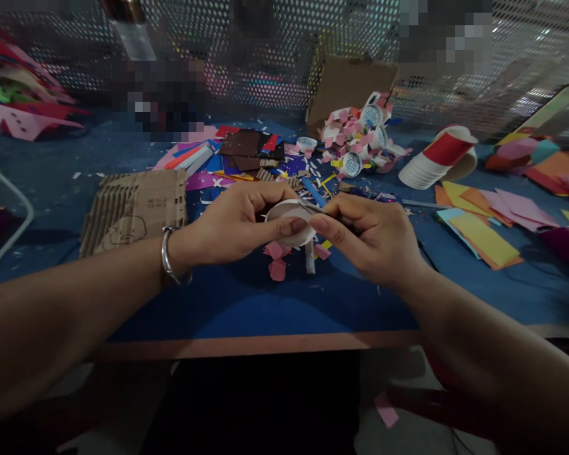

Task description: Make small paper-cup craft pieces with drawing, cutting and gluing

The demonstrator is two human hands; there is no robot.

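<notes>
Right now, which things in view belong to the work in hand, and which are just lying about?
In the work:
white round piece, left hand
slim metallic tool, right hand

Lying about:
corrugated cardboard
red-and-white cups
yellow paper

The left forearm (85, 306) slants in from the left edge, the right forearm (493, 354) from the lower right — both wrists close to straight. The left hand (232, 224) grips with its thumb stretched inward; the right hand (377, 230) pinches, fingers curled against its thumb (the two thumb tips nearly meet).
</notes>
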